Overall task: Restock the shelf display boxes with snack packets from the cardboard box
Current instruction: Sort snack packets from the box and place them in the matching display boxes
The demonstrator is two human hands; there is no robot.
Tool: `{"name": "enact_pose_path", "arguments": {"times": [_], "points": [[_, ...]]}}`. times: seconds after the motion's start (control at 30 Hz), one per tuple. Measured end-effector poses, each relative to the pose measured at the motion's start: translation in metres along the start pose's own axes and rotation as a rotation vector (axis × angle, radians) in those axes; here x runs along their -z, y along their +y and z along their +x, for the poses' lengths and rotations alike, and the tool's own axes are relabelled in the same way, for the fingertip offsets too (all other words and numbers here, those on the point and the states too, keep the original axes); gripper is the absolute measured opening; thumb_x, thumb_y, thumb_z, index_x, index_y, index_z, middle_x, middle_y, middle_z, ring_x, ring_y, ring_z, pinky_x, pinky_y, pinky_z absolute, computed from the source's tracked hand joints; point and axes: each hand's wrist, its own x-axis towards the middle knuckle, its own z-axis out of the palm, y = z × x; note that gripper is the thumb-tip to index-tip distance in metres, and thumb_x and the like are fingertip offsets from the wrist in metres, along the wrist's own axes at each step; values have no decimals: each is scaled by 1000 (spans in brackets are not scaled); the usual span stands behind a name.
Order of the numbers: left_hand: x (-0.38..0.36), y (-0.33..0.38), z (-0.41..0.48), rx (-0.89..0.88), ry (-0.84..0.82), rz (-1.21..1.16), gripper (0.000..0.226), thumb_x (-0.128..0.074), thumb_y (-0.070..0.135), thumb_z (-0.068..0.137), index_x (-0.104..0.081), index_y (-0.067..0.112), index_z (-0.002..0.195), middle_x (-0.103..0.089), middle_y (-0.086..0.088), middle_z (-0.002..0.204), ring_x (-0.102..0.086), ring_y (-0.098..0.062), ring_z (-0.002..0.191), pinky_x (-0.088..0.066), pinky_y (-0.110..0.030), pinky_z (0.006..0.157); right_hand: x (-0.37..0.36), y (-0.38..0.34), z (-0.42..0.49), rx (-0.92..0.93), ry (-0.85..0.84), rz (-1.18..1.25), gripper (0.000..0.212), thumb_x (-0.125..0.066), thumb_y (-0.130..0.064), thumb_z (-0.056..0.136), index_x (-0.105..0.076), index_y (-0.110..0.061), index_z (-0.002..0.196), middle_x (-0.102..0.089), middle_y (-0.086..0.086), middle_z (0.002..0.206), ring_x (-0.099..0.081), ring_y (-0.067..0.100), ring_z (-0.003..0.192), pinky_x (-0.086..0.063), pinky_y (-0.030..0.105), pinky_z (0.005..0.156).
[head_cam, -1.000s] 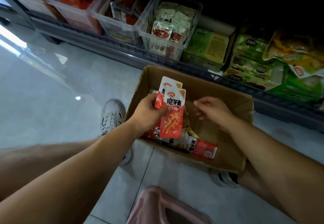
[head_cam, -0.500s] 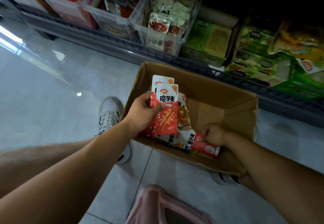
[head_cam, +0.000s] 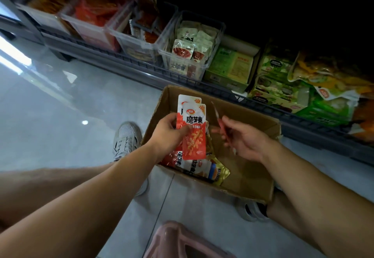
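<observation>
**Packet Position and Hand State at the Cardboard Box**

Two orange-and-white packets (head_cam: 193,131) were held overlapped above the near-left part of the open cardboard box (head_cam: 251,179). Their long axis ran away from the person, white top ends pointing toward the shelf and printed faces toward the camera. The left hand (head_cam: 168,134) gripped them at mid-length, with the thumb across the front packet.

The right hand (head_cam: 245,140) pinched one red packet (head_cam: 217,114) between its fingers. This packet showed edge-on and blurred, with its long axis tilted and its upper end toward the shelf. Loose packets (head_cam: 199,166) lay flat in the box's near-left corner, below the held pair.

The box stood on a pale, glossy floor (head_cam: 70,116), its far wall near the dark shelf rail (head_cam: 141,65). A shoe (head_cam: 126,138) rested just beside its left wall. Behind the rail, a clear display box (head_cam: 178,67) held white packets standing upright, with green cartons (head_cam: 230,67) to its right. A pink stool (head_cam: 182,241) sat at the bottom edge of the view.
</observation>
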Motion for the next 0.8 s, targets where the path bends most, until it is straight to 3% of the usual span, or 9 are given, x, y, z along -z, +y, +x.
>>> {"name": "enact_pose_path", "arguments": {"times": [0.07, 0.2, 0.3, 0.37, 0.43, 0.6, 0.73, 0.8], "points": [[0, 2, -3, -10, 5, 1, 32, -72, 20, 96, -62, 19, 126, -76, 1, 113, -77, -14, 94, -64, -33, 82, -8, -1, -4, 35, 10, 47, 14, -58, -26, 96, -65, -14, 98, -70, 9, 88, -69, 13, 62, -53, 23, 52], [1, 3, -7, -16, -10, -24, 31, -71, 21, 96, -61, 18, 125, -76, -1, 114, -77, -15, 95, -64, -30, 79, -18, 6, 1, 123, 106, -140, 12, -73, -14, 85, -66, -13, 94, -72, 9, 93, -71, 19, 83, -57, 35, 74], [-2, 3, -8, 2, -40, -115, 32, -70, 22, 97, -61, 14, 126, -77, -6, 115, -76, -22, 99, -63, -41, 87, -31, 9, 5, 225, 259, -259, 33, -83, -13, 77, -62, -17, 102, -75, 5, 97, -73, 22, 88, -59, 39, 78], [-3, 4, -10, 2, -69, -170, 31, -67, 23, 99, -61, 12, 127, -77, -9, 113, -76, -26, 101, -62, -43, 89, -39, 10, 6, 265, 336, -352, 59, -89, -24, 72, -53, -21, 118, -73, 2, 104, -73, 21, 91, -60, 42, 81], [-4, 6, -11, -1, -93, -194, 31, -65, 26, 100, -61, 13, 128, -77, -10, 114, -76, -27, 102, -62, -43, 90, -43, 12, 9, 270, 403, -466, 70, -90, -37, 69, -49, -26, 125, -70, -3, 108, -71, 18, 95, -59, 43, 85], [-2, 16, -14, -29, -117, -212, 34, -66, 28, 100, -61, 14, 131, -76, -9, 116, -75, -25, 105, -60, -45, 93, -51, 6, 6, 208, 412, -456, 55, -87, -47, 71, -54, -23, 108, -71, -2, 103, -71, 19, 90, -59, 43, 83], [-3, 33, -16, -109, -144, -164, 27, -66, 21, 99, -65, 10, 123, -78, -6, 106, -77, -21, 98, -63, -32, 80, -62, -2, 4, 230, 340, -346, 56, -81, -52, 76, -57, -21, 115, -76, 3, 103, -75, 21, 89, -60, 47, 86], [-1, 46, -15, -146, -133, -124, 20, -65, 20, 100, -65, 11, 118, -78, -5, 102, -77, -21, 95, -62, -31, 78, -69, -13, 0, 270, 282, -281, 41, -71, -44, 89, -59, -20, 120, -76, 4, 105, -74, 22, 93, -59, 49, 89]]}}
